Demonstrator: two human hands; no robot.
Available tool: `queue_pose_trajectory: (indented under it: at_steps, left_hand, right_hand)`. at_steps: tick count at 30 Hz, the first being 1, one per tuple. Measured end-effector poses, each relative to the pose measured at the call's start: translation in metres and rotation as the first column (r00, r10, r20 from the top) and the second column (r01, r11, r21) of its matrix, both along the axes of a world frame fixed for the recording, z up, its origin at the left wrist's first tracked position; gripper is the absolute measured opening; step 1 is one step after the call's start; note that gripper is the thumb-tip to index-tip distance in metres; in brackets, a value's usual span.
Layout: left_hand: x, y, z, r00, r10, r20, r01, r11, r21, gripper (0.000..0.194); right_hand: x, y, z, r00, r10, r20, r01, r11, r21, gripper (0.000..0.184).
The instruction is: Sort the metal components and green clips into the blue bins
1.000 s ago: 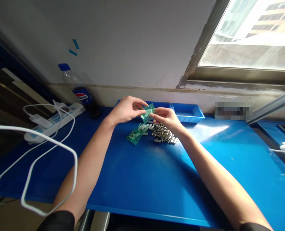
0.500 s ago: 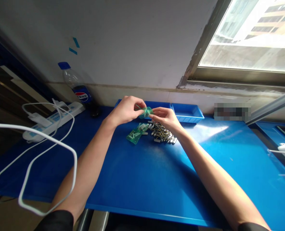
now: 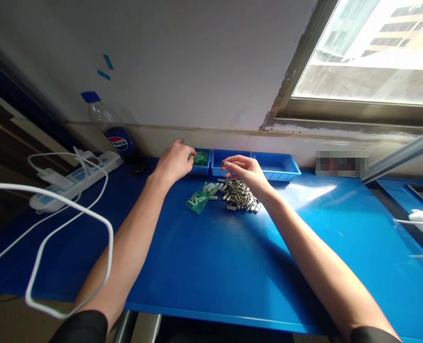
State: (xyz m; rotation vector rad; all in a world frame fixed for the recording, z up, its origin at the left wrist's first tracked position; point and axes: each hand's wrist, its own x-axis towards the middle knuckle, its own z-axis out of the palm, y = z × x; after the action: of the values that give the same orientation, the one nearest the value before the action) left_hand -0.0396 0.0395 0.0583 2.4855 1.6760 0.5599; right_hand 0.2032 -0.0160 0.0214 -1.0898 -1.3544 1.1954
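Observation:
My left hand [image 3: 174, 161] is over the left blue bin [image 3: 210, 164], thumb and fingers apart, with green packets [image 3: 200, 157] lying in that bin beside it. Its fingertips are partly hidden behind the hand. My right hand [image 3: 245, 170] hovers in front of the middle blue bin [image 3: 229, 155], fingers loosely bent and apart, with nothing visible in them. Below it lies a heap of small metal screws and grey cylindrical pieces [image 3: 240, 194]. Left of the heap, on the blue table, are green see-through bags [image 3: 198, 202] with light pieces in or on them.
A right-hand blue bin [image 3: 279, 164] stands against the wall. Toward the left are a cola bottle [image 3: 116, 136], a white power strip [image 3: 75, 183] and a looping white cable [image 3: 109, 238]. A blurred-out object [image 3: 342, 164] sits at the back right.
The green packet held between both hands is gone from them. My left hand has moved left to the left bin, uncovering green packets there. My right hand has barely moved.

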Motion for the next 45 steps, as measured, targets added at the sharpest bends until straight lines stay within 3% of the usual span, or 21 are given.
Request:
queue_pose_trajectory:
  at_steps: [2,5,10,13,16,20,23,25,29,33,38,45]
  left_hand:
    - [0.002,-0.005,0.007,0.994,-0.107,0.024,0.107,0.994,0.008,0.025]
    - [0.005,-0.014,0.017,0.980,-0.198,0.001,0.192,0.950,-0.247,0.026]
    - [0.015,-0.025,0.013,0.958,-0.217,-0.186,0.073,0.816,-0.574,0.068]
    - [0.022,-0.025,0.004,0.941,-0.239,-0.239,0.014,0.735,-0.678,0.070]
    - [0.026,-0.024,-0.001,0.938,-0.234,-0.257,-0.023,0.696,-0.718,0.061]
    - [0.025,-0.020,-0.002,0.937,-0.233,-0.262,-0.018,0.713,-0.701,0.055]
    - [0.018,-0.015,0.000,0.922,-0.291,-0.256,0.059,0.759,-0.649,0.056]
    - [0.012,-0.012,0.005,0.917,-0.337,-0.213,0.124,0.749,-0.651,0.056]
    - [0.005,-0.014,0.017,0.930,-0.361,0.070,0.316,0.684,-0.658,0.054]
    - [0.010,-0.021,0.024,0.852,-0.298,0.430,0.497,0.721,-0.484,0.058]
    - [0.021,-0.022,0.019,0.801,-0.232,0.551,0.498,0.770,-0.399,0.060]
    - [0.024,-0.017,0.010,0.808,-0.219,0.547,0.473,0.795,-0.381,0.037]
  right_hand:
    - [-0.001,-0.001,0.001,1.000,-0.001,-0.003,0.001,1.000,-0.003,0.040]
    - [-0.001,0.000,0.001,1.000,-0.008,-0.011,0.008,1.000,-0.006,0.039]
    - [0.001,0.003,-0.003,1.000,0.003,-0.025,-0.003,1.000,-0.002,0.040]
    - [0.001,0.003,-0.003,1.000,0.002,-0.027,-0.003,1.000,-0.012,0.041]
    - [0.001,0.003,-0.003,0.999,0.008,-0.046,-0.009,1.000,-0.015,0.040]
    - [0.002,0.003,-0.003,0.998,0.015,-0.057,-0.015,1.000,-0.009,0.037]
    - [0.002,0.004,-0.004,0.999,0.017,-0.051,-0.017,1.000,-0.009,0.035]
    - [0.002,0.004,-0.004,0.999,0.008,-0.037,-0.008,1.000,-0.010,0.036]
    - [0.004,0.003,-0.003,0.998,0.015,0.058,-0.014,1.000,-0.010,0.043]
    - [0.008,0.000,0.002,0.977,0.139,0.164,-0.134,0.990,-0.038,0.048]
    - [0.013,-0.002,0.005,0.960,0.261,0.100,-0.260,0.965,-0.028,0.045]
    - [0.014,0.004,-0.003,0.973,0.226,0.045,-0.226,0.974,0.009,0.045]
